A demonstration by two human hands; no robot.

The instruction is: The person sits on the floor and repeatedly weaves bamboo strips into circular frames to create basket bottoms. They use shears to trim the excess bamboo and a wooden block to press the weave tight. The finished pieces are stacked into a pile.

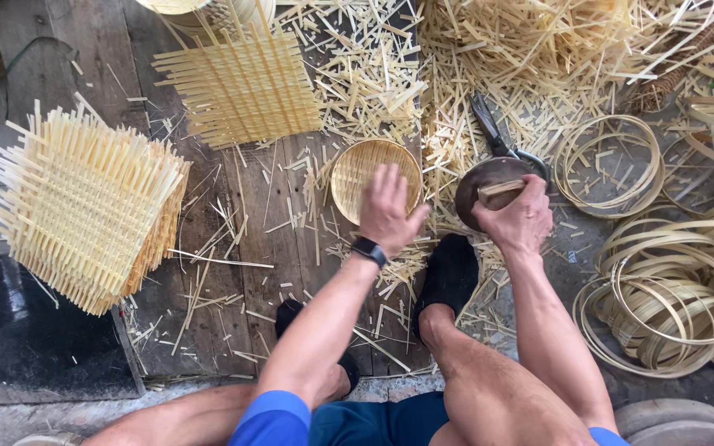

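Head view, looking straight down. Left hand (388, 206) spread open over the near rim of a small round woven basket (371, 177), fingers (386, 177) splayed and laid on it, palm down, nothing gripped. Black band (369, 250) on that wrist. Right hand (516, 216) clenched around the wooden handle (499, 190) of a dark round disc (489, 183), held just right of the basket, apart from it. Basket directly ahead of the left hand, under its fingertips; clearly the nearer hand, with the right one off to the side and busy. Basket round, so no long axis to speak of; mouth facing up. Scissors (493, 132) beyond the disc, blades pointing away. Black-socked feet (449, 272) planted on the wooden boards (216, 314) amid scattered bamboo offcuts (373, 74). Further out: a stack of square woven mats (84, 206) far left, another mat (241, 87) at the top, coils of bamboo hoops (671, 297) on the right.
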